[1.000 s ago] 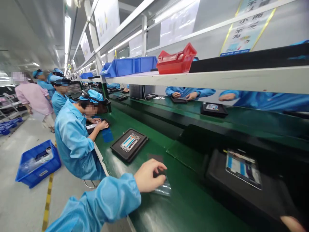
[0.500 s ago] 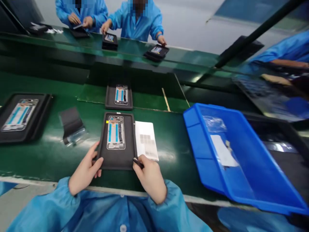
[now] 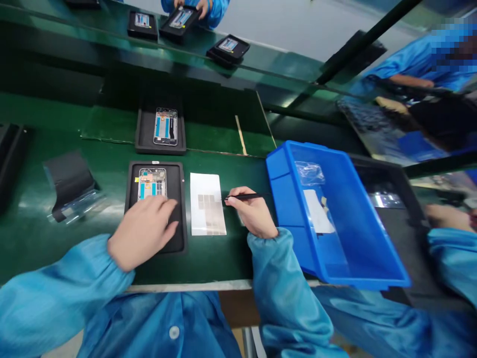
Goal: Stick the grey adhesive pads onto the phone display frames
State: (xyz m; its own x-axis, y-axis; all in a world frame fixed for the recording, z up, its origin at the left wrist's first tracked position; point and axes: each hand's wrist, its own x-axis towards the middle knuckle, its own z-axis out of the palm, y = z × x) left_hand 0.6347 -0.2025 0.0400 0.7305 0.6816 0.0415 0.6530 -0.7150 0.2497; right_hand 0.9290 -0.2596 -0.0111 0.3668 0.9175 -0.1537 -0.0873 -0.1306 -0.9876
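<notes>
My left hand (image 3: 143,231) lies over the lower part of a black foam tray (image 3: 178,209), palm down, fingers loosely stretched and thumb apart, holding nothing. In that tray, an opened phone frame (image 3: 152,178) with blue strips and a yellow tab is partly hidden under my fingers. Closed around thin black tweezers (image 3: 248,196), my right hand (image 3: 257,215) is right of a white sticker sheet (image 3: 199,185). The tweezers' tip points left at the sheet's right edge; whether it touches is unclear. Small greyish squares cover the sheet's lower part.
Behind the tray is another foam tray (image 3: 143,134) with a phone frame (image 3: 166,127). A black sheet with clear film (image 3: 72,179) lies left. To the right stands a blue bin (image 3: 290,219). Co-workers' hands (image 3: 203,7) hold a tray across the bench.
My left hand has left the tray's edge and moved over the phone frame. My right hand has let go of the tray and moved right with the tweezers, beside the sheet. The view has shifted.
</notes>
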